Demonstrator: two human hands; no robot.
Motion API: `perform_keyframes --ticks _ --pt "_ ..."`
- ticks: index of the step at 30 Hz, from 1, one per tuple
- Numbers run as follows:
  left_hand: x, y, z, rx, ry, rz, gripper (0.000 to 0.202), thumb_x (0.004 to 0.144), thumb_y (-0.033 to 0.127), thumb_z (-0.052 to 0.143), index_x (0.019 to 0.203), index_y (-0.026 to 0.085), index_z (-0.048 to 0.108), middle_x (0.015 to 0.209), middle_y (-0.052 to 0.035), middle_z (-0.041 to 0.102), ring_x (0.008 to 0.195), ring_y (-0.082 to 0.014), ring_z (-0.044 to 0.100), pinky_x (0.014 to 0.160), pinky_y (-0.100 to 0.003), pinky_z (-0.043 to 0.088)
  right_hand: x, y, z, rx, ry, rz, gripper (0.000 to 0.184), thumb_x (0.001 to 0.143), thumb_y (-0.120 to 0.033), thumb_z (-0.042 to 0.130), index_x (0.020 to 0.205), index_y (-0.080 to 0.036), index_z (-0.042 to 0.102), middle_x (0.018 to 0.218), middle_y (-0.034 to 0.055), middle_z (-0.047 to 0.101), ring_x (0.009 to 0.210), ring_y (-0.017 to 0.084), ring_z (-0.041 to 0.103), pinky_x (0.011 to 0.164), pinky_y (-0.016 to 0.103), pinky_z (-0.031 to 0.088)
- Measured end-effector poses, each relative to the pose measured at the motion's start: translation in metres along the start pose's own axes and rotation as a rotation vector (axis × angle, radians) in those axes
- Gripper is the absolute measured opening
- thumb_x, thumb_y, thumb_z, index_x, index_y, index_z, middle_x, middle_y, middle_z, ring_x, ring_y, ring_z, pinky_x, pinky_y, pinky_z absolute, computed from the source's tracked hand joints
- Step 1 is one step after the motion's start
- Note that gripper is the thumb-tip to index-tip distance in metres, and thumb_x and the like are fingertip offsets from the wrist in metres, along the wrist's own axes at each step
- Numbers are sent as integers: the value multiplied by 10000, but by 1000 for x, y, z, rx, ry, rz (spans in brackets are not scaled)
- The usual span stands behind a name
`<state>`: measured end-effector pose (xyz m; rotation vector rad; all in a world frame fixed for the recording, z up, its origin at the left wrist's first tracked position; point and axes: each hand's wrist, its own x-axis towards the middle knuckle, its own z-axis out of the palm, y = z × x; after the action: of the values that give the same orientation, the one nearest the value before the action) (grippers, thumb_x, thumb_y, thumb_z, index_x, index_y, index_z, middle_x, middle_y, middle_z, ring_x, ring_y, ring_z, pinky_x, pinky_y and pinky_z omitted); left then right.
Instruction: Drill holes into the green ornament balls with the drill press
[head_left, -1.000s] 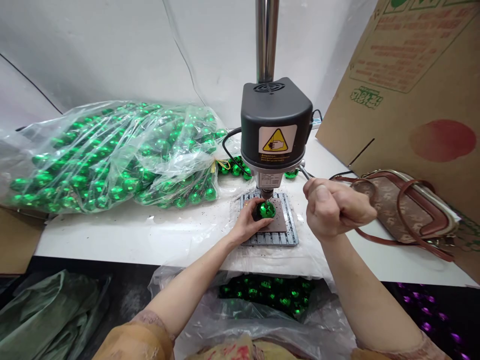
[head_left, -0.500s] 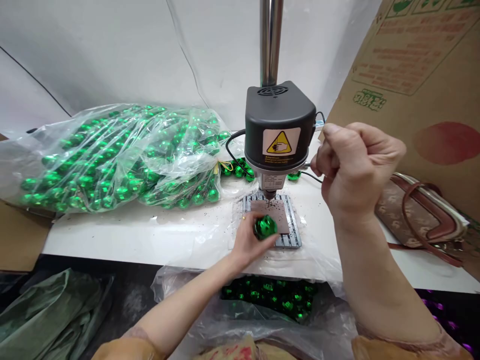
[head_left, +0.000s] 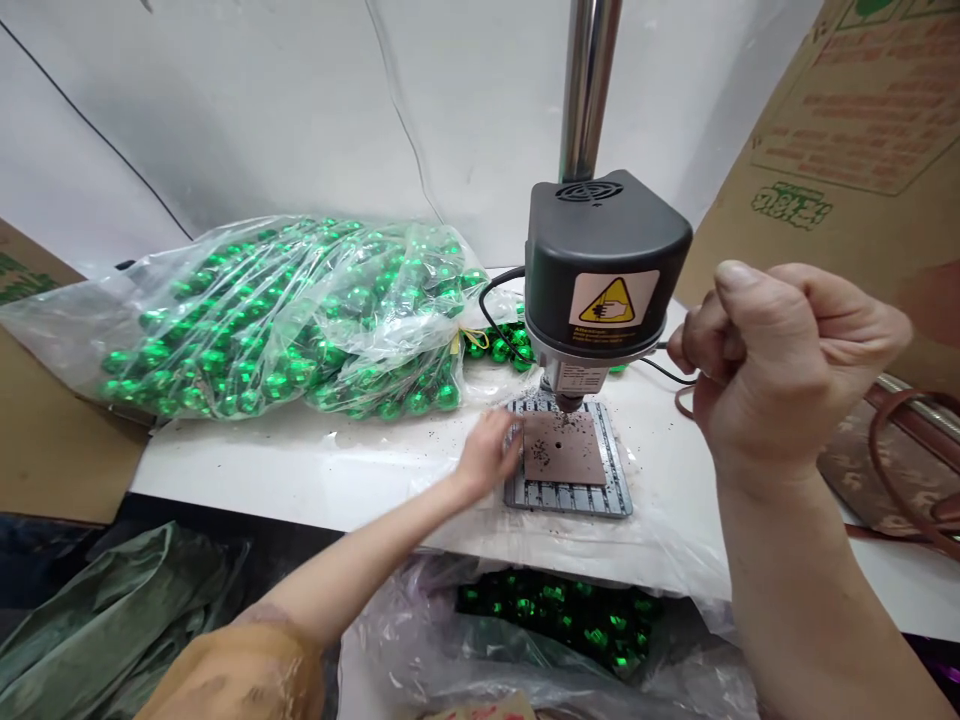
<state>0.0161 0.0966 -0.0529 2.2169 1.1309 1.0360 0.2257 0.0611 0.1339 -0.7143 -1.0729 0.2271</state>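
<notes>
The right hand (head_left: 787,370) closes round the drill (head_left: 607,235) lever (head_left: 661,346); the left hand (head_left: 487,452), blurred, grip unclear, nears the board (head_left: 574,465). Pulling the lever early could nick fingers.

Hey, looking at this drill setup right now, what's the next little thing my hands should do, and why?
Probably lower the left hand to the near plastic bag and take a green ball: the drill bit hangs above the brown board, where dark crumbs and a hole show but no ball.
</notes>
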Motion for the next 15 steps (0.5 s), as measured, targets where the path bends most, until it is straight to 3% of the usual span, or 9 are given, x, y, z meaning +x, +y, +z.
perform_keyframes --ticks 3,6,11,15 --pt "76 -33 1 228 104 -168 290 884 111 525 1120 197 670 1120 -118 681 1094 -281 612 993 -452 486 0 1 1 18 4 -14 454 841 -128 586 459 -184 347 393 -83 352 357 29 336 395 267 225" --pt "120 -53 12 239 78 -213 316 853 129 622 1161 176 670 1173 -142 669 1162 -320 597 1017 -443 473 -1 1 1 19 9 -13 455 833 -127 593 464 -187 334 392 -84 350 350 35 335 381 274 221" --pt "135 -60 37 -55 180 -283 350 807 257 758 1146 226 678 1183 -113 667 1143 -323 610 955 -419 497 -1 -1 0 6 -5 -11 446 839 -120 581 468 -191 343 399 -83 336 355 48 343 375 299 227" --pt "136 -56 36 -279 227 -267 434 720 294 837 1106 208 658 1148 -92 665 1107 -281 618 948 -394 501 -2 1 0 13 4 -18 439 839 -111 579 472 -191 351 414 -79 324 365 50 353 373 305 217"
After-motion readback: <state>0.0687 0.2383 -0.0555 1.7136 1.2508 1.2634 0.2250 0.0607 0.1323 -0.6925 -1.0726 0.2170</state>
